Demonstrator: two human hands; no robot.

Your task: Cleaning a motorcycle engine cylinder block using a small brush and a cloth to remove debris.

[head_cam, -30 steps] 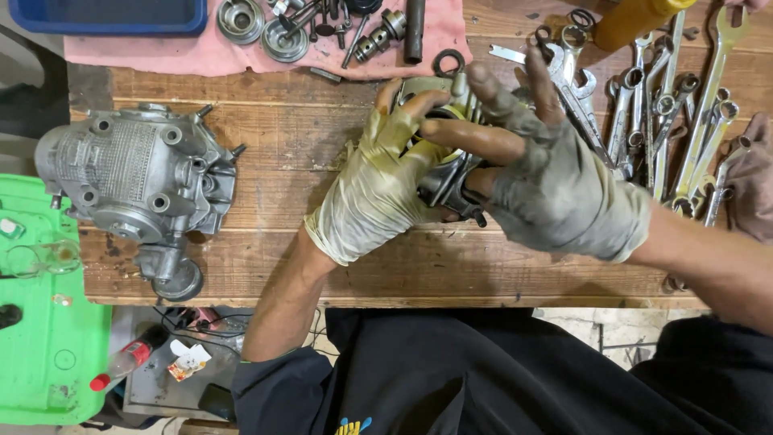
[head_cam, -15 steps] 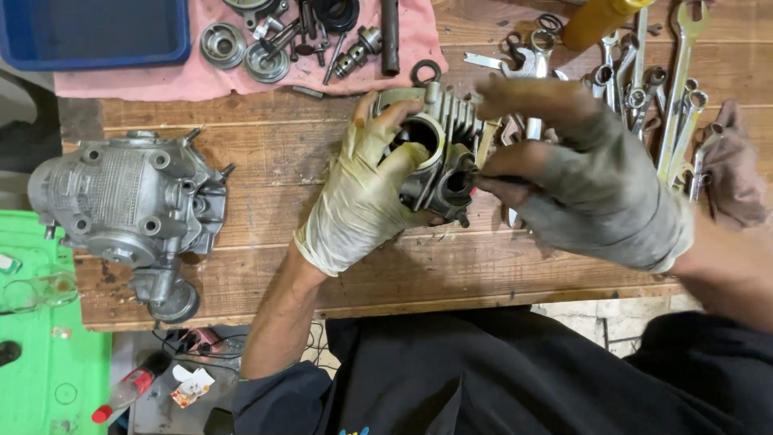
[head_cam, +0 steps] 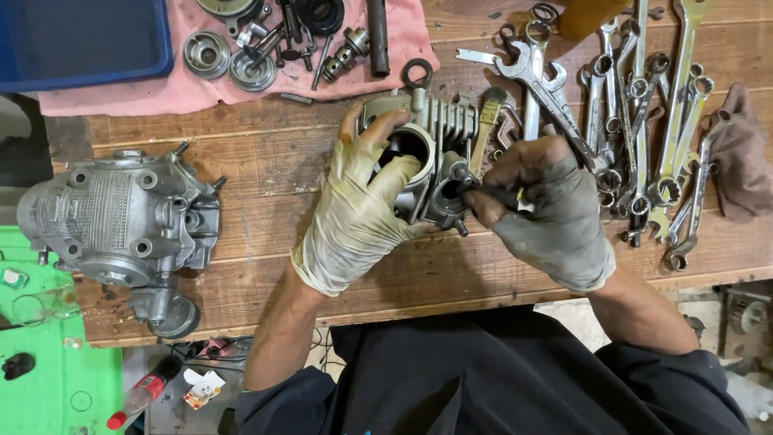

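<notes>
Since half a second ago, both hands are lowering the finned engine cylinder (head_cam: 427,153) toward the desk (head_cam: 266,181), and the right fingers are now closing onto its lower end. Left of them an engine casing (head_cam: 121,217) is lying; the left hand (head_cam: 358,213) is wrapping around the cylinder, thumb at its bore, while the right hand (head_cam: 547,209) is pinching a small fitting, wrenches (head_cam: 644,121) beyond.
</notes>
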